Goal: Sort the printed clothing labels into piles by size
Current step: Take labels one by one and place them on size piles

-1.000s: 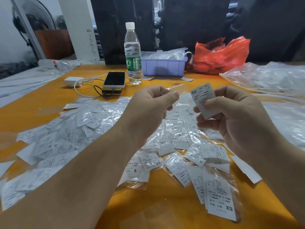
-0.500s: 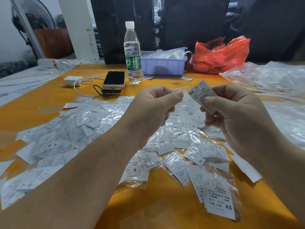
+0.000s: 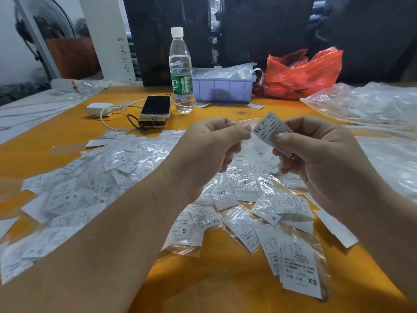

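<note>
My right hand (image 3: pixel 316 154) pinches a white XS label (image 3: pixel 269 129) between thumb and fingers, held up above the table. Just left of it, my left hand (image 3: pixel 214 150) has its fingers curled and pinches the edge of a thin clear plastic sleeve (image 3: pixel 244 120); its thumb tip nearly touches the label. Below both hands, a loose heap of bagged and bare labels (image 3: pixel 126 168) marked S, M, XS and XXL spreads over the orange table (image 3: pixel 56 129). A small stack of XS labels (image 3: pixel 301 269) lies at the front right.
At the back stand a water bottle (image 3: pixel 181 73), a phone (image 3: pixel 155 107) on a power bank with a white charger (image 3: pixel 99 109), a lilac bin (image 3: pixel 223 89), and a red plastic bag (image 3: pixel 302 73). Clear plastic bags (image 3: pixel 370 102) cover the right side.
My right hand has tilted the XS label and brought it left toward my left hand, so the gap between the hands has closed. The labels on the table have not moved.
</note>
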Action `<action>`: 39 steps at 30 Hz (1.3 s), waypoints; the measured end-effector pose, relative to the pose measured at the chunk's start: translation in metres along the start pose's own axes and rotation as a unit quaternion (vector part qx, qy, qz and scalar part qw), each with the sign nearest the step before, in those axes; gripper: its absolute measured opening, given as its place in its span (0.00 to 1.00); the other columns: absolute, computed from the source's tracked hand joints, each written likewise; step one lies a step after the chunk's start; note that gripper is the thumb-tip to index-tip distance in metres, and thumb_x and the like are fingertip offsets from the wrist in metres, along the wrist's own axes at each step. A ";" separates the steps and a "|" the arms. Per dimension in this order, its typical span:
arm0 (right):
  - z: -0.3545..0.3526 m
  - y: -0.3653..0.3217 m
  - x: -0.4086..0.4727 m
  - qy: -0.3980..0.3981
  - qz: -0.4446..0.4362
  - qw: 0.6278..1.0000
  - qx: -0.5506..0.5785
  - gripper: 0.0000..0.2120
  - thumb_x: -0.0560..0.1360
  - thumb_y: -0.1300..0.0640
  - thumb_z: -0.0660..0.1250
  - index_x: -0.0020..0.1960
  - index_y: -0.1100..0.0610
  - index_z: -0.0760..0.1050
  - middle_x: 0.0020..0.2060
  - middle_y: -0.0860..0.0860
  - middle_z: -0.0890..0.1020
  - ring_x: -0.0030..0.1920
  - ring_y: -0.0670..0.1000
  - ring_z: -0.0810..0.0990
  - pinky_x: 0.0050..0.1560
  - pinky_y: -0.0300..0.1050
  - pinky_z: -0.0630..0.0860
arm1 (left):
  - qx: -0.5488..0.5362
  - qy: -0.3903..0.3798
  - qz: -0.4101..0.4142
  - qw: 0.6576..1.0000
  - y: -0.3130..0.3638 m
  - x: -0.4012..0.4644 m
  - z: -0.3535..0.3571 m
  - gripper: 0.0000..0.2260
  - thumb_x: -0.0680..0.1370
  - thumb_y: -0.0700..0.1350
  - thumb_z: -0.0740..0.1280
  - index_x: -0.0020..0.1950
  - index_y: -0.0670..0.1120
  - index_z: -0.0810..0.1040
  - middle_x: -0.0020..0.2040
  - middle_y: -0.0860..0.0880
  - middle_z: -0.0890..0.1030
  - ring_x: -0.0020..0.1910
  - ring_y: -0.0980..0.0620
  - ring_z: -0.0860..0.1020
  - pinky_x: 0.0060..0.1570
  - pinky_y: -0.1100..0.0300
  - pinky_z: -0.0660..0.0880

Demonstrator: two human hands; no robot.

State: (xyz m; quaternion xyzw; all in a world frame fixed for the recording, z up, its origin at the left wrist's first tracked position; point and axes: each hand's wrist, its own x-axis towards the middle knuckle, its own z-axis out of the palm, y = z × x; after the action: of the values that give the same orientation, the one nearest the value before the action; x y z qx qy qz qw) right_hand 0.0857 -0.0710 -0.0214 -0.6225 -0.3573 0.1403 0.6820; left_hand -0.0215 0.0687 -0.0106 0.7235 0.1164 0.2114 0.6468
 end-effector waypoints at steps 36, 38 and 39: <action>0.001 -0.004 -0.001 -0.066 0.041 0.997 0.007 0.11 0.74 0.69 0.66 0.37 0.57 0.81 0.29 0.54 0.78 0.29 0.49 0.72 0.30 0.40 0.71 | -0.016 0.031 -0.007 0.999 0.001 0.001 0.000 0.08 0.78 0.44 0.68 0.39 0.47 0.80 0.30 0.53 0.76 0.29 0.56 0.69 0.28 0.65 0.68; 0.000 -0.004 0.000 -0.076 0.035 0.996 -0.001 0.12 0.74 0.68 0.67 0.36 0.56 0.82 0.29 0.54 0.78 0.29 0.49 0.72 0.29 0.39 0.71 | -0.022 0.036 -0.001 0.999 0.001 0.001 0.000 0.08 0.78 0.44 0.68 0.39 0.47 0.81 0.30 0.53 0.76 0.28 0.56 0.69 0.28 0.65 0.67; 0.000 -0.004 -0.001 -0.082 0.031 0.996 -0.004 0.12 0.74 0.68 0.67 0.36 0.56 0.83 0.29 0.54 0.78 0.29 0.49 0.72 0.29 0.39 0.71 | -0.025 0.037 0.001 0.999 0.000 0.001 0.000 0.08 0.78 0.44 0.69 0.38 0.48 0.81 0.30 0.53 0.76 0.28 0.56 0.69 0.27 0.65 0.67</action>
State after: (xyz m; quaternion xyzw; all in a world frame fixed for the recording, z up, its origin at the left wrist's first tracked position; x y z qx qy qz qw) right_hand 0.0842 -0.0720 -0.0177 -0.6228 -0.3928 0.2105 0.6431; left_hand -0.0204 0.0692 -0.0100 0.6986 0.1339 0.2417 0.6600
